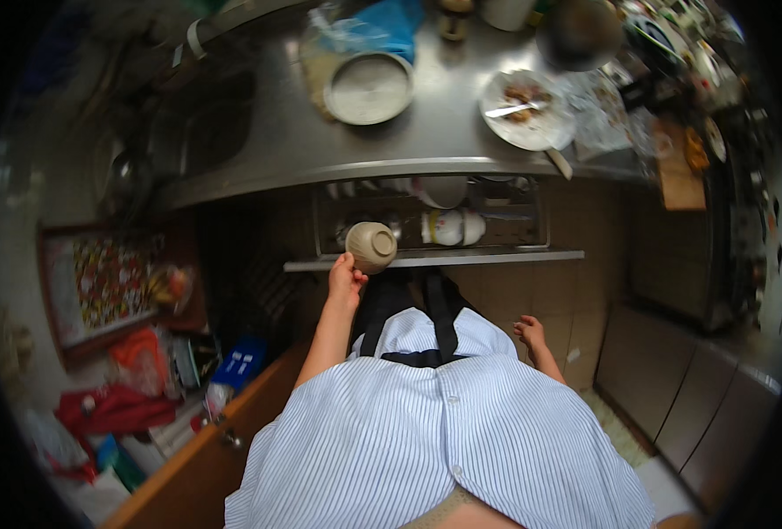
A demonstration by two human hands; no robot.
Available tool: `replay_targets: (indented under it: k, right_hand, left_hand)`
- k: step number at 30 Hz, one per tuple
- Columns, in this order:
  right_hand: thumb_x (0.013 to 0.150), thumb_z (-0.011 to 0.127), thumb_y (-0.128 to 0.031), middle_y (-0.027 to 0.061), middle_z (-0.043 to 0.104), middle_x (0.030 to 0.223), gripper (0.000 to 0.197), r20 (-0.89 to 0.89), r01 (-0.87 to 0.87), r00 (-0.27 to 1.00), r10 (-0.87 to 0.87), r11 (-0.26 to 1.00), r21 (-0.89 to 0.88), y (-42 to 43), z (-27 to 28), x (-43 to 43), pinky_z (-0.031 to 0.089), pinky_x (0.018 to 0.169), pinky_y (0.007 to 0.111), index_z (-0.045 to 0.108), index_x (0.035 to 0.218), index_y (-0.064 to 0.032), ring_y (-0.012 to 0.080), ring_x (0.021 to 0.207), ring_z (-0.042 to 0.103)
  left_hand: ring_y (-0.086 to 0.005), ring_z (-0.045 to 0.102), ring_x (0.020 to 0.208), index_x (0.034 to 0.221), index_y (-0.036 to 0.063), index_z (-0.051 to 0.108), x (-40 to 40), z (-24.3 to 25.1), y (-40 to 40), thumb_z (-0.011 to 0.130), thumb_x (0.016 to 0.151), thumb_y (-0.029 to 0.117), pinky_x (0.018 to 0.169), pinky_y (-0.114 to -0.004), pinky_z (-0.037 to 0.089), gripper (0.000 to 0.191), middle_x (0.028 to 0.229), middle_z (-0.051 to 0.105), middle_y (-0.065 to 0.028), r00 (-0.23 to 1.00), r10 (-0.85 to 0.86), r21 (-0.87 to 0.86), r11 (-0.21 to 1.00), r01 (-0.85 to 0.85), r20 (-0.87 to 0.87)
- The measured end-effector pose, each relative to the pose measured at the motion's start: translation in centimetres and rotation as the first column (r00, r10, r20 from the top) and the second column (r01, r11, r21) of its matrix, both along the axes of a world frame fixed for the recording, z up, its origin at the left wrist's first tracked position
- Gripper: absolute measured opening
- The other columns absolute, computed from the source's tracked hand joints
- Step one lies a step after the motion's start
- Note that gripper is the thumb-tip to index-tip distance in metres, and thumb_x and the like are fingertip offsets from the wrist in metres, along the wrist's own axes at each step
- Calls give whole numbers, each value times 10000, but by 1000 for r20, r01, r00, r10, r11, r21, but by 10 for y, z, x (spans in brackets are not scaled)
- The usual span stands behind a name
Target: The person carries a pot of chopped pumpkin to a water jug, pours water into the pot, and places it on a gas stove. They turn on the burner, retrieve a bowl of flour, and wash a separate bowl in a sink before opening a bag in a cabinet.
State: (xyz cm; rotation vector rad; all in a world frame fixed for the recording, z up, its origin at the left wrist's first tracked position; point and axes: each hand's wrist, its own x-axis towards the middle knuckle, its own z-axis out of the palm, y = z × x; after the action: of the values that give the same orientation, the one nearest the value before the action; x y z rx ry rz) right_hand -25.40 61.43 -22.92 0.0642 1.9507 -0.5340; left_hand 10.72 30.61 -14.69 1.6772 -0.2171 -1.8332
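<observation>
My left hand (346, 281) grips the rim of a beige bowl (371, 247), whose foot ring faces up. The bowl is over the front left part of a pulled-out dish drawer (434, 259) under the steel counter. White bowls or cups (452, 227), one with a yellow band, lie on their sides in the drawer to the right of the beige bowl. More pale dishes stand behind them, partly hidden by the counter edge. My right hand (530, 330) hangs at my right side below the drawer front, fingers loosely curled and apart, holding nothing that I can see.
On the steel counter (444, 139) are a round metal pan (369, 88), a blue plastic bag (391, 26) and a white plate (528, 125) with food scraps and a spoon. A sink (202, 125) is at the left. A wooden door (186, 449) stands at my lower left.
</observation>
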Motion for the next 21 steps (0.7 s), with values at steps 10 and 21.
replay_targets:
  k: [10, 21]
  right_hand:
    - [848, 613, -97, 41, 653, 930, 368, 15, -80, 996, 86, 972, -222, -98, 7, 2, 467, 531, 260, 522, 1203, -64, 123, 721, 625]
    - [836, 635, -66, 111, 653, 770, 137, -312, -697, 717, 623, 626, -350, -251, 39, 169, 540, 535, 306, 598, 948, 4, 204, 644, 675]
  left_hand:
    - [-46, 397, 491, 914, 149, 553, 96, 22, 80, 508, 961, 260, 492, -235, 393, 129, 640, 438, 64, 967, 174, -89, 983, -160, 184]
    - [-43, 391, 489, 909, 123, 565, 207, 31, 144, 515, 960, 278, 466, -221, 382, 171, 592, 422, 50, 844, 448, -217, 892, -397, 295]
